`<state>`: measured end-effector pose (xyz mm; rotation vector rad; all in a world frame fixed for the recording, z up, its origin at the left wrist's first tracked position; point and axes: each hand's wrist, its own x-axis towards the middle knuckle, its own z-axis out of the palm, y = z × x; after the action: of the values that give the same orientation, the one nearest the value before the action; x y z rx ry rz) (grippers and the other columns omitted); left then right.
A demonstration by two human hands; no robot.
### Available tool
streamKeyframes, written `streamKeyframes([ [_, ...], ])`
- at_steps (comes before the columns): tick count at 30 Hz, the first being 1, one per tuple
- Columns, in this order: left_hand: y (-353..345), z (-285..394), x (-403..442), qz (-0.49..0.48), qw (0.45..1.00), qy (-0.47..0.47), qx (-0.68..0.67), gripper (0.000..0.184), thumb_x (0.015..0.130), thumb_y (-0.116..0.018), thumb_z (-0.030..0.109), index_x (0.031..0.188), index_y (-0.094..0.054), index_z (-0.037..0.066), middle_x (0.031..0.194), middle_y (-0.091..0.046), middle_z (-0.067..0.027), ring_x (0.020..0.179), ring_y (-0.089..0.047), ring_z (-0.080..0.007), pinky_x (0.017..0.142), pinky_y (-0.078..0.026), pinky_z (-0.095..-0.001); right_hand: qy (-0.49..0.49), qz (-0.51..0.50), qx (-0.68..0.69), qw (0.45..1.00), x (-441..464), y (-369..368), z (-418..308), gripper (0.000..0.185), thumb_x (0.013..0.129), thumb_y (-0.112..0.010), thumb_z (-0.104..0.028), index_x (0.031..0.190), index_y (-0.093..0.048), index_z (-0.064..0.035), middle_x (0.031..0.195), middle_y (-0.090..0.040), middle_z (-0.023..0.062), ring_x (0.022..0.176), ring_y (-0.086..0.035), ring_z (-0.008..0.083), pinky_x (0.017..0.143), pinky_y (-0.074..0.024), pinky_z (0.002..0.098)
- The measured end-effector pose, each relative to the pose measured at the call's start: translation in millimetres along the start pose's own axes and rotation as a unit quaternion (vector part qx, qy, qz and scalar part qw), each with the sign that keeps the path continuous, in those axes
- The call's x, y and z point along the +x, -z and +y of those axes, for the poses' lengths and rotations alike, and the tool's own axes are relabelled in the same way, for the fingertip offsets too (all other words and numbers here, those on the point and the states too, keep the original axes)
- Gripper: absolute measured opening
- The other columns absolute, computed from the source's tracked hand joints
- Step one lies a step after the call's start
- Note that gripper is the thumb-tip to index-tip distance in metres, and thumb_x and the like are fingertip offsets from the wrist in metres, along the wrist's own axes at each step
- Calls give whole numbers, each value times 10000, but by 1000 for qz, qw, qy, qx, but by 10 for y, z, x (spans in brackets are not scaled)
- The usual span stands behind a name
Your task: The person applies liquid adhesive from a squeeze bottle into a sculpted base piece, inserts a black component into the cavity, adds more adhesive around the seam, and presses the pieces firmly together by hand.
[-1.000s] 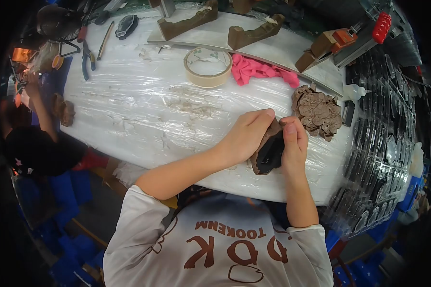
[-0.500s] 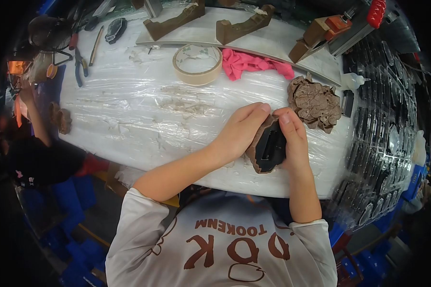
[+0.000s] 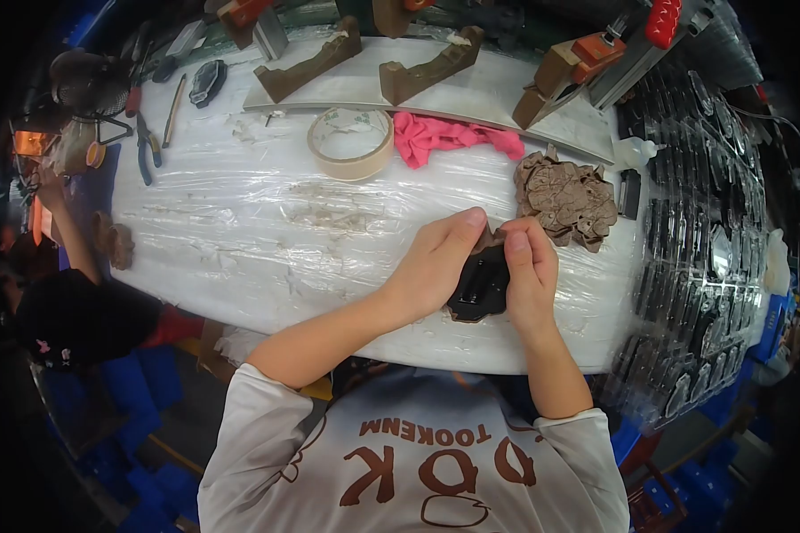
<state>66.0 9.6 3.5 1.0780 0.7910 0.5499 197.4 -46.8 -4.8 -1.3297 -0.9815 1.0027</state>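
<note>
Both hands hold one black plastic part [image 3: 478, 291] with a recessed slot, low over the near side of the table. A brown, leather-like cover piece [image 3: 491, 238] is pinched at the part's far end, between both thumbs and fingers. My left hand [image 3: 436, 266] grips the left side, fingers closed and mostly hidden under the part. My right hand [image 3: 531, 275] closes round the right side, its thumb near the brown edge. Just beyond it lies a heap of similar brown pieces [image 3: 567, 200].
A tape roll [image 3: 350, 147], a pink cloth [image 3: 453, 138] and a metal plate with brown cradles [image 3: 431, 67] lie at the back. Pliers [image 3: 148, 151] are at left. Stacked clear trays of black parts [image 3: 693, 240] line the right. Another person's arm [image 3: 73, 226] is far left.
My hands have shifted slightly left and down with the part, and it has turned a little. Less brown edge shows on its left side now. The whole view has shifted slightly.
</note>
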Motion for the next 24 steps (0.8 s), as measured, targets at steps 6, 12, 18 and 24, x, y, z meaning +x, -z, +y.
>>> streamKeyframes([
  [6,-25,-39,-10,5,997,43,-68,354,948,-335,274,762,-491,17,702,-457,10,662,-385,-77,604,-370,-255,-16,-23,6,1000,-8,33,-7,203,905,-515,-219,846,-520,-25,703,-528,-10,662,-439,47,598,-369,198],
  [12,-23,-55,-15,-14,995,50,-83,347,948,-335,270,759,-490,24,718,-462,13,675,-383,-75,615,-362,-245,-38,-36,61,997,-29,61,-12,190,901,-525,-216,871,-515,-29,723,-520,-32,672,-429,35,609,-360,184],
  [18,46,-22,23,24,985,-63,-157,308,923,-455,324,851,-495,27,772,-482,5,741,-431,-85,688,-380,-247,59,98,71,991,-80,-29,70,305,933,-442,-343,1035,-482,-58,934,-501,13,872,-459,90,765,-382,235],
  [24,-65,66,-42,27,986,-147,-75,380,745,-703,114,1055,-511,4,905,-572,-42,890,-525,-113,809,-419,-249,47,96,169,980,-131,27,-32,495,901,-431,-460,1161,-368,-44,1103,-482,82,1030,-477,181,888,-377,314],
])
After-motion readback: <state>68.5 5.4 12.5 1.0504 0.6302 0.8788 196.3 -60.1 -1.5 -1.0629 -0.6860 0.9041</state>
